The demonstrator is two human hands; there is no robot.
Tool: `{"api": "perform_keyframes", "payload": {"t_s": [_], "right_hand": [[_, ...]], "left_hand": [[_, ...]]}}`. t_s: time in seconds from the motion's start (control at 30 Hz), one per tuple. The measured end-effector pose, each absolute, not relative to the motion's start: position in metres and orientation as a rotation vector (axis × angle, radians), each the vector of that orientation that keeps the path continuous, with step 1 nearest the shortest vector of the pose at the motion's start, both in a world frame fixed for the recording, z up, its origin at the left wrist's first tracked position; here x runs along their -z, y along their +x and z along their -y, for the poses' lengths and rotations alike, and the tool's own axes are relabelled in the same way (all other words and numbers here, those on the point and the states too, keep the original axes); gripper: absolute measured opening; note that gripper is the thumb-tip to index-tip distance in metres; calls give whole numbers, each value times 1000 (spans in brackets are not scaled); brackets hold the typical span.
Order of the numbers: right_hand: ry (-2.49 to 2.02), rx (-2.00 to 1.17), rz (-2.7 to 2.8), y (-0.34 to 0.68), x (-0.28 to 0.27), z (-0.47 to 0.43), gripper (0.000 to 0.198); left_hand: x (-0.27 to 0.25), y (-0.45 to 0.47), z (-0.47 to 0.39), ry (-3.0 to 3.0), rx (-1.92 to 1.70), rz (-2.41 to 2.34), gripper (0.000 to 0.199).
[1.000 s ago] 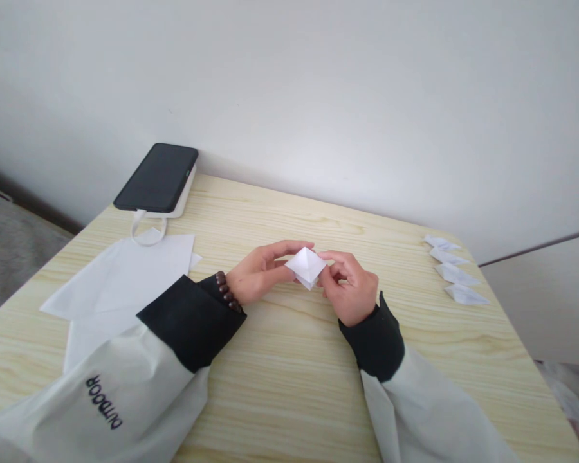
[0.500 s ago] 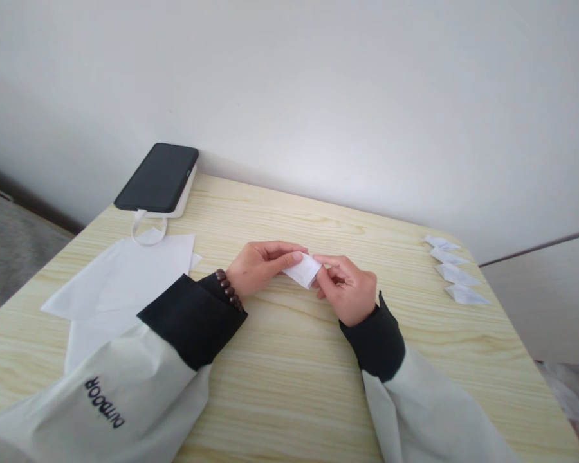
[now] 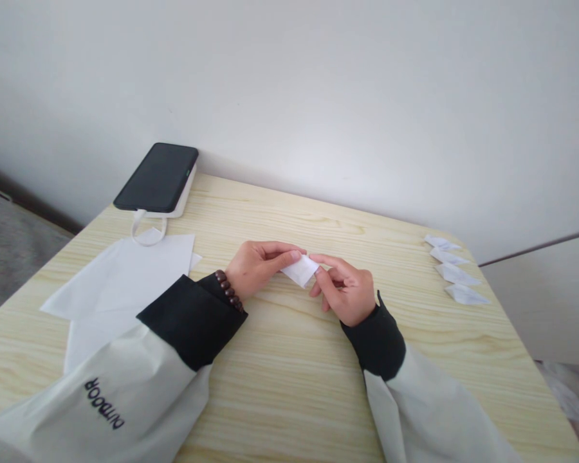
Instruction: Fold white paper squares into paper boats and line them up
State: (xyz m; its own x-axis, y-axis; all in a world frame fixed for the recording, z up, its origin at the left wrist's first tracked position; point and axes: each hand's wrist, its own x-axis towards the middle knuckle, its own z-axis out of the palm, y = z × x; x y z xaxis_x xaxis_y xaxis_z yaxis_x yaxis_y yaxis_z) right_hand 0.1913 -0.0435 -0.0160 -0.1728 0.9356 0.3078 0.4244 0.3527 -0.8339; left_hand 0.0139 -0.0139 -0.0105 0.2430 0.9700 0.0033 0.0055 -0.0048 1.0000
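A small folded piece of white paper (image 3: 301, 271) is held between my two hands over the middle of the table. My left hand (image 3: 262, 265) pinches its left end, thumb on top and fingers behind. At its right edge, my right hand (image 3: 346, 288) grips the paper between thumb and index finger, with the other fingers curled underneath. The paper's underside is hidden. To the far right lie several folded white paper pieces (image 3: 457, 275) in an overlapping row.
Loose white paper sheets (image 3: 139, 273) lie on the left of the wooden table (image 3: 289, 386), partly under my left sleeve. Behind them a black phone (image 3: 158, 177) rests on a white block with a white cable loop (image 3: 149, 243). A white wall (image 3: 318, 96) stands along the back.
My right hand has shifted slightly left, and its fingers have moved a little at the paper's right edge. The folded paper has turned slightly. My left hand is nearly still.
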Motion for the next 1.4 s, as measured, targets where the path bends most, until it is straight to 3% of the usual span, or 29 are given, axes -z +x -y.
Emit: {"api": "perform_keyframes", "payload": {"t_s": [0.3, 0.5, 1.4], "right_hand": [[-1113, -763, 1668, 188, 15, 42, 13], [-1120, -867, 1763, 190, 14, 42, 23], [-1155, -800, 1675, 191, 25, 37, 18]], "left_hand": [[10, 13, 13, 1342, -1035, -968, 23], [9, 13, 13, 1319, -1015, -950, 23], [7, 14, 15, 1214, -1013, -1018, 30]]}}
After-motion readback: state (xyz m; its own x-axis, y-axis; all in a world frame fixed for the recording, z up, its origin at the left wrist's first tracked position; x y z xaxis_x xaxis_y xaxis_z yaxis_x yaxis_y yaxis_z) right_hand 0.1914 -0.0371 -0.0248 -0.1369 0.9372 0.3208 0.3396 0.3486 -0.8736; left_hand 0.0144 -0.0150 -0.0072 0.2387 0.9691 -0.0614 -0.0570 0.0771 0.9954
